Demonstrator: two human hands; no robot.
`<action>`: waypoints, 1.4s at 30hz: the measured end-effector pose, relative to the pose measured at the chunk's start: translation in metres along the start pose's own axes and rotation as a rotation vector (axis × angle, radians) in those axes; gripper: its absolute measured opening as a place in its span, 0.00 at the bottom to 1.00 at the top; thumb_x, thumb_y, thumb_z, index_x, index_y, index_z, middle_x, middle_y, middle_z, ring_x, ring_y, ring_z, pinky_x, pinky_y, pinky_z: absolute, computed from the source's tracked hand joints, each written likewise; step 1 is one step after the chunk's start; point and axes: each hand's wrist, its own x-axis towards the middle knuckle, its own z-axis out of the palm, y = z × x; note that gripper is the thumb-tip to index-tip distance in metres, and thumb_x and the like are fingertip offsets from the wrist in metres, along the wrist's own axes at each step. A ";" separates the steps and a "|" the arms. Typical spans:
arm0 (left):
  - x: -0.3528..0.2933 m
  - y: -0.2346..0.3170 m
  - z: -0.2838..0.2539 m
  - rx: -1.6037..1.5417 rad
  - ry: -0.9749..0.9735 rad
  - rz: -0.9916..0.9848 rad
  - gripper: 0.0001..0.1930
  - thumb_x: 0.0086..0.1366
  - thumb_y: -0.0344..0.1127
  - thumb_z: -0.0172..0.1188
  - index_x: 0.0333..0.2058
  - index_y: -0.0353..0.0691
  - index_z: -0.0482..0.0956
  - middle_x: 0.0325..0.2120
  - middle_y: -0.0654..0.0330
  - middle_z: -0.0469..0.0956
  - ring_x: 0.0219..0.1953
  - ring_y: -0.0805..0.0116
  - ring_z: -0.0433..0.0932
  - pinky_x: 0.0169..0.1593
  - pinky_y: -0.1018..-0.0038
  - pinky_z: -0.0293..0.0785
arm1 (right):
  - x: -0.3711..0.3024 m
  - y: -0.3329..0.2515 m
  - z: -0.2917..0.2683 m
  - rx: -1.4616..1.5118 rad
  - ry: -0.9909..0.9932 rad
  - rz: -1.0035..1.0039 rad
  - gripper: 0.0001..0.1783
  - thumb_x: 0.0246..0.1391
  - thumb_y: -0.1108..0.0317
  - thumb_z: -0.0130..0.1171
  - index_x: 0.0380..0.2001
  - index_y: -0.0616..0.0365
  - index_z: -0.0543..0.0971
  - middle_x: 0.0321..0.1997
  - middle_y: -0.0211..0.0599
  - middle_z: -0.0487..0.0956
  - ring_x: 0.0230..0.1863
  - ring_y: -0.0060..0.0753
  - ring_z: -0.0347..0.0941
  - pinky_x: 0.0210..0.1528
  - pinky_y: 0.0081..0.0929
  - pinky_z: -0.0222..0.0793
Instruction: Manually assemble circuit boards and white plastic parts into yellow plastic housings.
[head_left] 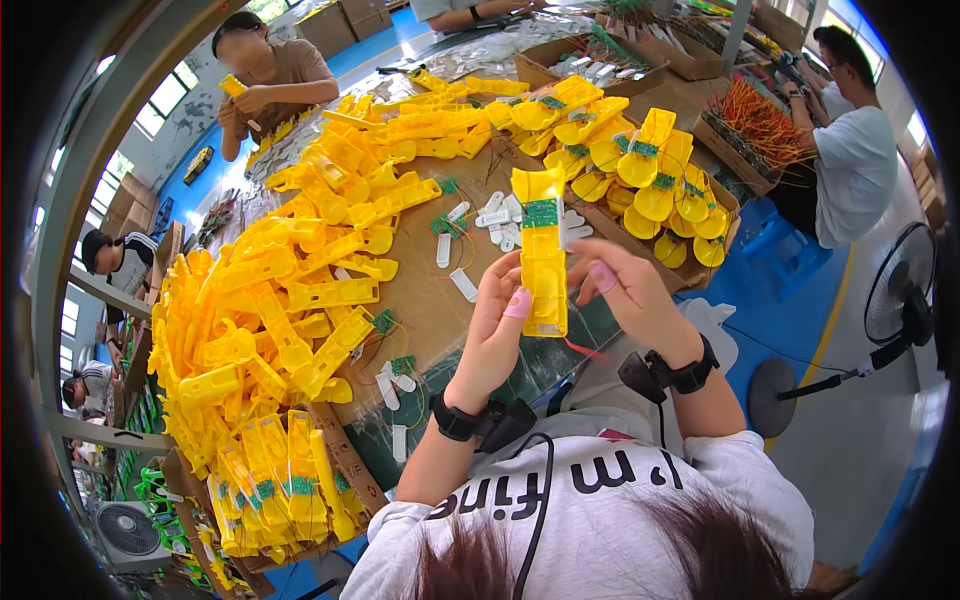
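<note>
My left hand (492,325) is closed on a long yellow plastic housing (543,275), its thumb in a pink finger cover. The housing stands upright before me, with a scooped far end and a small green circuit board (541,213) set across its upper part. Just right of it is my right hand (628,290), its fingers apart and slightly blurred; nothing shows in them. Its thumb also wears a pink cover. A red wire (583,349) trails by the housing's near end. Behind the housing lie several white plastic pieces (495,215) on brown cardboard (420,270).
A big heap of yellow housings (290,310) covers the left side. Cardboard boxes hold wired housings at the near left (285,480) and far right (660,180). Loose circuit boards (403,366) lie nearby. Co-workers (275,75) sit around the table; a fan (895,290) stands at right.
</note>
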 end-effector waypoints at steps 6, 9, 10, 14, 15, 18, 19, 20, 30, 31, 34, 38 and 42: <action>-0.008 0.001 -0.006 0.037 0.033 0.045 0.21 0.65 0.37 0.41 0.54 0.34 0.57 0.46 0.59 0.65 0.47 0.73 0.65 0.51 0.78 0.61 | 0.011 -0.012 -0.003 -0.538 -0.047 -0.593 0.22 0.43 0.79 0.49 0.45 0.54 0.70 0.50 0.39 0.68 0.33 0.37 0.72 0.32 0.27 0.70; -0.016 0.003 -0.006 0.073 0.013 0.053 0.21 0.65 0.37 0.42 0.55 0.34 0.57 0.45 0.62 0.64 0.48 0.75 0.63 0.52 0.79 0.58 | 0.013 -0.018 0.002 -0.604 -0.206 -0.566 0.20 0.41 0.78 0.51 0.42 0.53 0.72 0.50 0.40 0.67 0.33 0.42 0.72 0.35 0.30 0.70; -0.018 -0.001 -0.008 0.045 -0.023 0.053 0.22 0.65 0.37 0.42 0.56 0.35 0.54 0.46 0.61 0.63 0.49 0.74 0.62 0.53 0.78 0.58 | 0.013 -0.018 0.003 -0.568 -0.221 -0.566 0.20 0.41 0.79 0.52 0.42 0.54 0.72 0.50 0.40 0.67 0.35 0.43 0.72 0.36 0.31 0.69; -0.023 0.006 -0.007 -0.102 -0.185 0.059 0.27 0.65 0.39 0.43 0.59 0.36 0.47 0.49 0.59 0.61 0.50 0.72 0.64 0.52 0.76 0.60 | 0.014 -0.028 0.000 -0.579 -0.195 -0.588 0.21 0.38 0.80 0.52 0.41 0.57 0.72 0.51 0.40 0.67 0.44 0.44 0.69 0.44 0.32 0.67; -0.026 0.010 -0.011 -0.086 -0.155 0.071 0.27 0.65 0.39 0.43 0.59 0.36 0.47 0.49 0.59 0.61 0.50 0.72 0.64 0.52 0.76 0.60 | 0.018 -0.032 0.002 -0.562 -0.212 -0.616 0.21 0.38 0.80 0.52 0.41 0.57 0.72 0.51 0.40 0.67 0.44 0.44 0.69 0.44 0.32 0.67; -0.032 0.019 -0.017 -0.114 -0.120 -0.006 0.26 0.64 0.41 0.44 0.57 0.37 0.50 0.46 0.60 0.64 0.45 0.74 0.67 0.46 0.79 0.65 | 0.025 -0.046 0.010 -0.674 -0.215 -0.667 0.25 0.35 0.81 0.51 0.43 0.57 0.71 0.53 0.36 0.66 0.47 0.41 0.67 0.48 0.32 0.64; -0.033 0.018 -0.018 -0.106 -0.102 0.002 0.26 0.64 0.41 0.44 0.57 0.37 0.50 0.46 0.60 0.64 0.45 0.74 0.67 0.46 0.79 0.65 | 0.029 -0.053 0.013 -0.664 -0.225 -0.685 0.25 0.35 0.81 0.51 0.43 0.57 0.71 0.53 0.36 0.66 0.47 0.41 0.67 0.48 0.32 0.64; -0.034 0.015 -0.018 -0.106 -0.091 0.056 0.24 0.64 0.41 0.45 0.55 0.37 0.52 0.45 0.60 0.65 0.44 0.75 0.67 0.45 0.79 0.65 | 0.033 -0.062 0.015 -0.680 -0.310 -0.751 0.26 0.35 0.81 0.51 0.44 0.57 0.71 0.55 0.38 0.64 0.46 0.41 0.68 0.47 0.32 0.65; -0.052 0.036 -0.032 0.034 0.434 0.378 0.18 0.64 0.37 0.41 0.50 0.38 0.54 0.40 0.55 0.68 0.36 0.71 0.72 0.40 0.75 0.69 | 0.065 -0.082 0.034 -0.166 -0.154 -0.685 0.12 0.54 0.70 0.42 0.18 0.61 0.66 0.16 0.37 0.66 0.17 0.36 0.62 0.20 0.26 0.56; -0.052 0.038 -0.036 0.054 0.509 0.388 0.17 0.64 0.37 0.41 0.50 0.38 0.55 0.40 0.55 0.68 0.35 0.71 0.72 0.39 0.75 0.69 | 0.070 -0.076 0.044 -0.244 -0.168 -0.663 0.12 0.54 0.69 0.42 0.19 0.61 0.66 0.16 0.37 0.66 0.17 0.36 0.61 0.20 0.27 0.56; -0.046 0.039 -0.048 0.079 0.605 0.392 0.17 0.64 0.38 0.43 0.49 0.38 0.56 0.38 0.57 0.69 0.34 0.73 0.71 0.39 0.77 0.69 | 0.083 -0.069 0.068 -0.107 -0.198 -0.633 0.11 0.53 0.70 0.44 0.20 0.62 0.67 0.17 0.38 0.66 0.18 0.36 0.62 0.21 0.25 0.57; -0.043 0.044 -0.063 0.117 0.714 0.426 0.17 0.64 0.37 0.43 0.49 0.39 0.58 0.38 0.58 0.70 0.34 0.73 0.71 0.38 0.78 0.68 | 0.104 -0.071 0.110 0.177 -0.108 -0.529 0.06 0.52 0.71 0.48 0.24 0.62 0.71 0.20 0.37 0.69 0.22 0.27 0.66 0.25 0.22 0.61; -0.041 0.053 -0.071 0.142 0.788 0.419 0.17 0.63 0.34 0.44 0.50 0.39 0.57 0.38 0.58 0.69 0.34 0.72 0.71 0.38 0.77 0.69 | 0.121 -0.080 0.117 0.381 -0.085 -0.393 0.06 0.51 0.70 0.51 0.27 0.62 0.72 0.22 0.35 0.71 0.24 0.19 0.66 0.26 0.18 0.62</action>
